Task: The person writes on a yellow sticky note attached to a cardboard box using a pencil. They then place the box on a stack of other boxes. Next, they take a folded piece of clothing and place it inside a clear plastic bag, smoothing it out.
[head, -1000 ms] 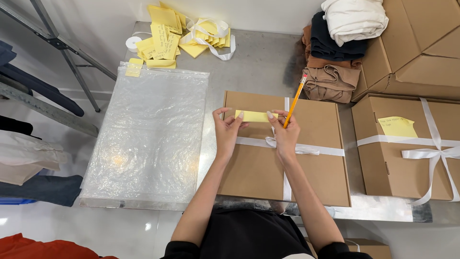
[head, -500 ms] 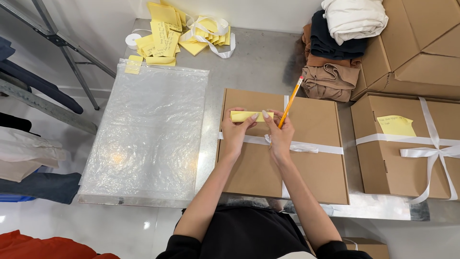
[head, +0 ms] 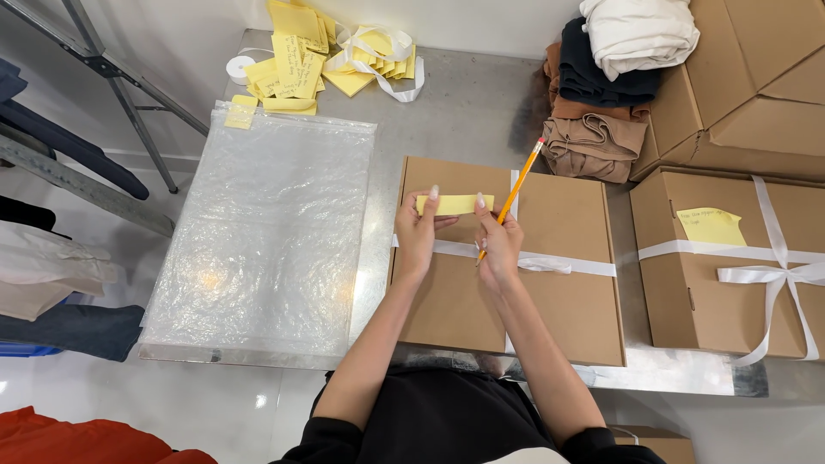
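A brown cardboard box (head: 567,292) tied with white ribbon (head: 584,265) lies in front of me on the metal table (head: 464,112). Above it, both hands hold a folded yellow paper slip (head: 454,204) by its ends. My left hand (head: 420,234) pinches the left end. My right hand (head: 498,242) pinches the right end and also grips an orange pencil (head: 520,186) that points up and to the right.
A sheet of bubble wrap (head: 275,232) covers the table's left half. Yellow notes (head: 296,60) and ribbon scraps (head: 382,51) lie at the back. Folded clothes (head: 601,103) and more cardboard boxes (head: 730,283), one with a yellow note (head: 711,227), stand on the right.
The slip has been raised slightly and is now held level between both hands; the pencil has tilted a little more to the right.
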